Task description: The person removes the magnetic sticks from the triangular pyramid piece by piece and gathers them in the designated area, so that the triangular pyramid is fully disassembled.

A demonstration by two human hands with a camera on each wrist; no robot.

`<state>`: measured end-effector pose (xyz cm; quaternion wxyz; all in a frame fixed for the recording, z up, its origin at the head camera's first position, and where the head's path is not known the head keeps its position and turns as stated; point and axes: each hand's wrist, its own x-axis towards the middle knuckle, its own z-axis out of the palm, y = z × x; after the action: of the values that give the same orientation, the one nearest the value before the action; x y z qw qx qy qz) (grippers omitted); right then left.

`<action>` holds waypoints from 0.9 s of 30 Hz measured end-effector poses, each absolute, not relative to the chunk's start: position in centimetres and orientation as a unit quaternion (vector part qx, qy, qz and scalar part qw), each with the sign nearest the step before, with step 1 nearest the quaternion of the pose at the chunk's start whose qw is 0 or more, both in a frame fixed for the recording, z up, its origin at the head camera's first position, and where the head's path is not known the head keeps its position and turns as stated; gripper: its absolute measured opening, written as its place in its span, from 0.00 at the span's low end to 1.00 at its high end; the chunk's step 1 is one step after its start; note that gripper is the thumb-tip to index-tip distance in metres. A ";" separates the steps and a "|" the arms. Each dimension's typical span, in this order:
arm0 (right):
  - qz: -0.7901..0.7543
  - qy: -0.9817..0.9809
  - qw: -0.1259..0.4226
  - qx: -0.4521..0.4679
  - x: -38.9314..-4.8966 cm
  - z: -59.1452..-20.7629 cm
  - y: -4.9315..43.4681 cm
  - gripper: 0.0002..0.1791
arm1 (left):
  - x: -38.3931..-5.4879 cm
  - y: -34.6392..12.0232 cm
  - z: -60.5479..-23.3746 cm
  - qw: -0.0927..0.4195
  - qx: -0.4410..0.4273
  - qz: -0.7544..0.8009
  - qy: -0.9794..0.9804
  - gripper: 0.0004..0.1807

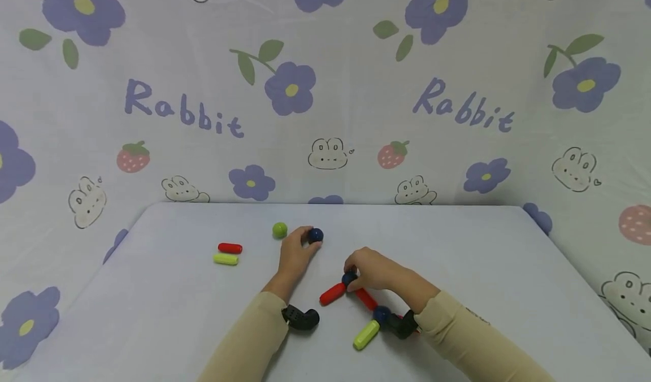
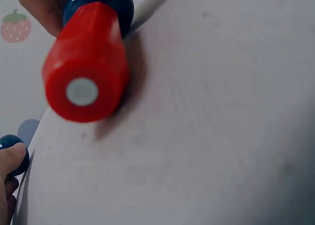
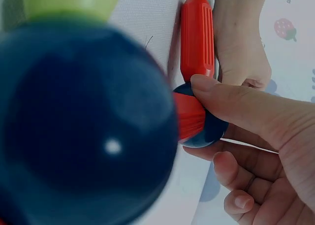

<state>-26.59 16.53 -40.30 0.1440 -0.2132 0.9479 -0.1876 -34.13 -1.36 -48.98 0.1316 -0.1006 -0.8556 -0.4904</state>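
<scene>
Rod-and-ball assembly (image 1: pixel 365 298) was right of centre, low in the head frame. Right hand (image 1: pixel 373 268) pinched its upper dark-blue ball (image 1: pixel 348 279) between thumb and fingertips; two red rods (image 1: pixel 333 294) met that ball. One ran down to a lower dark-blue ball (image 1: pixel 381 315), which touched a yellow-green rod (image 1: pixel 366 335). Red edge by the right wrist camera (image 1: pixel 403 325) was possibly another rod, mostly hidden. Left hand (image 1: pixel 296 253), near centre, held a separate dark-blue ball (image 1: pixel 316 235) between thumb and fingers. Green ball (image 1: pixel 280 230) sat just left of that hand; loose red rod (image 1: pixel 230 248) and loose yellow-green rod (image 1: pixel 226 259) lay side by side further left.
</scene>
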 end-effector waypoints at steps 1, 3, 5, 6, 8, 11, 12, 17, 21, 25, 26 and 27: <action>-0.189 0.947 0.145 -0.214 -26.5 -40.2 16.6 0.15 | -34.1 -1.3 -48.9 0.135 -0.096 -0.489 -0.856 0.22; -0.192 0.946 0.146 -0.215 -26.4 -40.1 16.7 0.15 | -34.1 -1.1 -48.7 0.140 -0.090 -0.488 -0.857 0.22; -0.191 0.947 0.145 -0.214 -26.3 -40.2 16.7 0.15 | -34.2 -1.0 -48.7 0.144 -0.084 -0.489 -0.856 0.22; -0.191 0.947 0.146 -0.214 -26.3 -40.2 16.8 0.15 | -34.2 -0.9 -48.6 0.143 -0.080 -0.492 -0.855 0.22; -0.191 0.947 0.146 -0.212 -26.3 -40.2 16.8 0.15 | -34.4 -0.8 -48.7 0.146 -0.077 -0.495 -0.853 0.22; -0.194 0.947 0.149 -0.210 -26.3 -40.1 16.8 0.15 | -34.7 -0.7 -48.8 0.146 -0.069 -0.495 -0.853 0.22; -0.194 0.946 0.149 -0.211 -26.3 -40.1 16.9 0.15 | -34.8 -0.7 -48.8 0.145 -0.068 -0.496 -0.854 0.22; -0.191 0.946 0.147 -0.219 -26.3 -40.1 17.0 0.15 | -34.7 -0.7 -48.8 0.137 -0.067 -0.497 -0.854 0.24; -0.188 0.943 0.146 -0.233 -26.4 -40.2 17.1 0.15 | -34.6 -0.6 -48.7 0.143 -0.070 -0.493 -0.855 0.25; -0.186 0.942 0.147 -0.237 -26.5 -40.2 17.0 0.15 | -34.4 -0.6 -48.6 0.149 -0.066 -0.491 -0.856 0.27; -0.185 0.943 0.147 -0.235 -26.5 -40.2 17.0 0.15 | -34.4 -0.6 -48.6 0.149 -0.065 -0.490 -0.857 0.27; -0.184 0.943 0.147 -0.233 -26.5 -40.2 17.0 0.16 | -34.3 -0.7 -48.6 0.150 -0.066 -0.488 -0.857 0.28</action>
<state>-26.47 17.00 -40.21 0.1475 -0.2326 0.9435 -0.1844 -34.31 -0.66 -48.60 0.1499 -0.0662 -0.8572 -0.4882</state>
